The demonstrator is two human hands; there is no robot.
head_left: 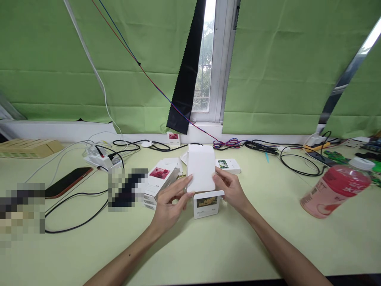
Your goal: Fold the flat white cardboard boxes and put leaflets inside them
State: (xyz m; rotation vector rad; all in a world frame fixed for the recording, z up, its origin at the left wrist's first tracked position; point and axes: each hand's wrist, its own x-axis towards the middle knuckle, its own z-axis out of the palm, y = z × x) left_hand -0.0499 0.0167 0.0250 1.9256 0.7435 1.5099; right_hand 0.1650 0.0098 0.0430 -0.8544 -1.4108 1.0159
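Observation:
Both my hands grip a small white cardboard box over the middle of the table. My left hand pinches its left edge, with thumb and fingers near the lower left corner. On the opposite edge, my right hand holds it with the thumb on the front. Below the plain white face hangs a panel with a yellow-flower picture and small print. Whether anything is inside the box I cannot tell. Left of it lie white boxes with a pink-flower picture. A flat white box with a white-flower picture lies behind my right hand.
A pink drink bottle leans at the right. A phone, a power strip and black cables lie on the left. Coiled wires run along the back below green curtains. Cardboard sits far left.

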